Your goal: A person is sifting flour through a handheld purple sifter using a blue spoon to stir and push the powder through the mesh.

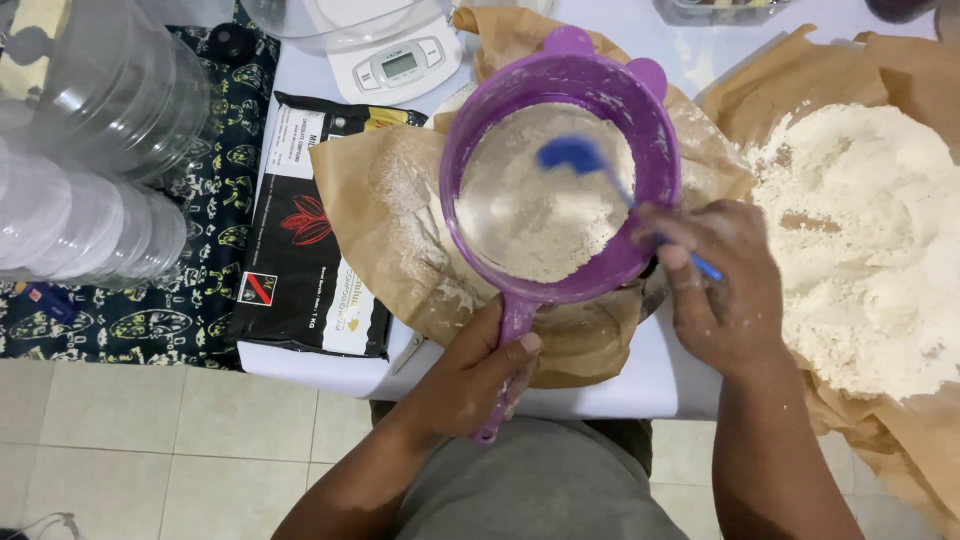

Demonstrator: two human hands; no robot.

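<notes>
Holding the purple sieve (560,180) by its handle at frame centre, the left hand (480,375) is clenched; the right hand (725,290) grasps a blue spoon (585,160), stirring. Some flour (530,225) remains unsifted; a big heap (865,240) lies right.

The purple sieve (560,180) is smooth plastic, dusted with soft, powdery flour (540,215), and the blue spoon (575,155) looks like shiny plastic too. Under it lies crinkly brown paper (380,220), matt and floury. The black bag (310,230) is glossy, and the clear tubs (90,150) are shiny plastic.
</notes>
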